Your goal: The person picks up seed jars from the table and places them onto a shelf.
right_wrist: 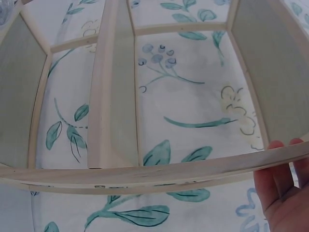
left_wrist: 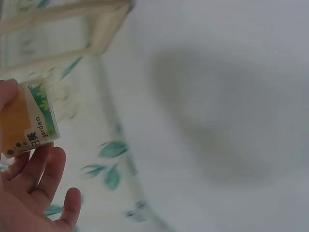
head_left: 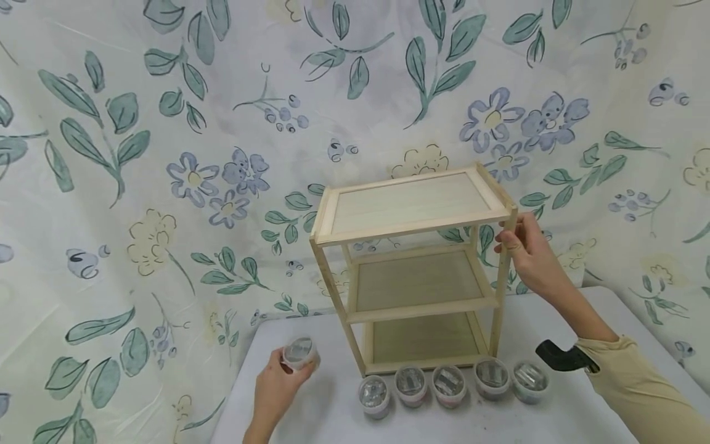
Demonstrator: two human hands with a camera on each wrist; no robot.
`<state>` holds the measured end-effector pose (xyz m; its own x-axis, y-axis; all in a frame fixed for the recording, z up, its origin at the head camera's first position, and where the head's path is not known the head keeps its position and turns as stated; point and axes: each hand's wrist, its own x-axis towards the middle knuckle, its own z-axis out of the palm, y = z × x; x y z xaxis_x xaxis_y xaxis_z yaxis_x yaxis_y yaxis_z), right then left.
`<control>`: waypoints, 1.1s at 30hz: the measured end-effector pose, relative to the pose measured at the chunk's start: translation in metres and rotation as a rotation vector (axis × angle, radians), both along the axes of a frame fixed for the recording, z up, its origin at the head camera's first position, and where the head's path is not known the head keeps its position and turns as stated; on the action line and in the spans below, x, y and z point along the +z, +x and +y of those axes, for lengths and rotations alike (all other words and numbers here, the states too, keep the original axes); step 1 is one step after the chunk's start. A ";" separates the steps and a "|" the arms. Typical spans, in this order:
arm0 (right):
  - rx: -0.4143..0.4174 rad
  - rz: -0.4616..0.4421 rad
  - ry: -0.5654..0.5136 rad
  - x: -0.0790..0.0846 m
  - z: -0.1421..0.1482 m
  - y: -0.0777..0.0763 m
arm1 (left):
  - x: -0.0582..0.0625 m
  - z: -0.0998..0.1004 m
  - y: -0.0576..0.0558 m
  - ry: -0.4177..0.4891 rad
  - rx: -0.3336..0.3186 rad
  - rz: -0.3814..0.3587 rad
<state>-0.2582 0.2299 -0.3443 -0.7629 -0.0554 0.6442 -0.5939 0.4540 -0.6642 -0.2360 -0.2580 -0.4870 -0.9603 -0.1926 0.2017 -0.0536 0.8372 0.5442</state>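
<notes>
Floral cloth (head_left: 133,259) backs a table (head_left: 471,427) where five tubs (head_left: 450,383) (contents unclear) stand along a rack's (head_left: 421,310) front edge, left hand (head_left: 275,390) gripping a sixth tub (head_left: 301,351) apart, right hand (head_left: 528,256) grasping a post (head_left: 502,280).

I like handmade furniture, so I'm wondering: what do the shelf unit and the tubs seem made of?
The shelf unit: probably wood, seemingly unpainted and matte, from its pale, faintly grained frame. The tubs: likely plastic, judging by translucent walls and glossy lids.

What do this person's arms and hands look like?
Left hand and right hand are both gloveless. The right has a beige sleeve, wrinkled near its end, with a curved black piece there; can't tell what that is. No left sleeve shows.
</notes>
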 end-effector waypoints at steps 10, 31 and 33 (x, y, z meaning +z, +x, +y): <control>0.001 0.010 -0.005 -0.001 0.000 -0.001 | 0.105 -0.017 -0.025 0.019 -0.113 0.125; 0.007 0.017 -0.028 -0.004 0.001 -0.004 | 0.219 0.004 -0.048 0.013 -0.197 0.229; 0.012 0.017 -0.031 -0.004 0.000 -0.004 | 0.230 0.007 -0.049 0.015 -0.203 0.244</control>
